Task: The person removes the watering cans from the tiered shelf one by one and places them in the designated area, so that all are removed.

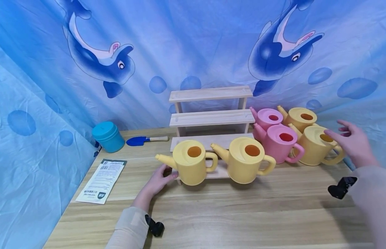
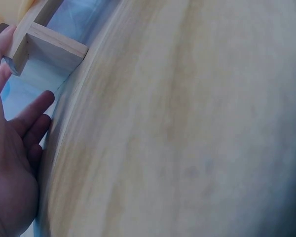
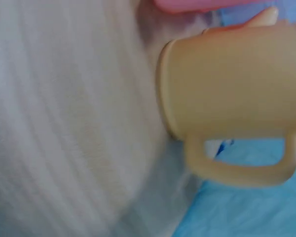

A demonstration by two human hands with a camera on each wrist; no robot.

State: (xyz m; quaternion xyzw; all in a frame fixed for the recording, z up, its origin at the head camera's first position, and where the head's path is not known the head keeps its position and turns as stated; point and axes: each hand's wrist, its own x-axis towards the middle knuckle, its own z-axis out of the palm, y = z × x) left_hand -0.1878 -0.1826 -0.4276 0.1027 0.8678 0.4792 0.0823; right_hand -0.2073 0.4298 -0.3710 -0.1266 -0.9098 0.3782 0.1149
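Observation:
My left hand is at the left end of the lowest step of the wooden tiered stand, with thumb and fingers holding the board's end. In the left wrist view, its other fingers stick out below the board. On that lowest step stand two yellow watering cans, a left one and a right one, spouts to the left. My right hand is beside another yellow watering can on the table, fingers spread loosely, a fingertip overlapping its top. In the right wrist view, that can's handle shows ungripped.
Left of that can stand two pink watering cans, a front one and a back one; another yellow can stands behind. A blue lidded tin, a blue trowel and a printed packet lie on the left. A dolphin-print curtain surrounds the table.

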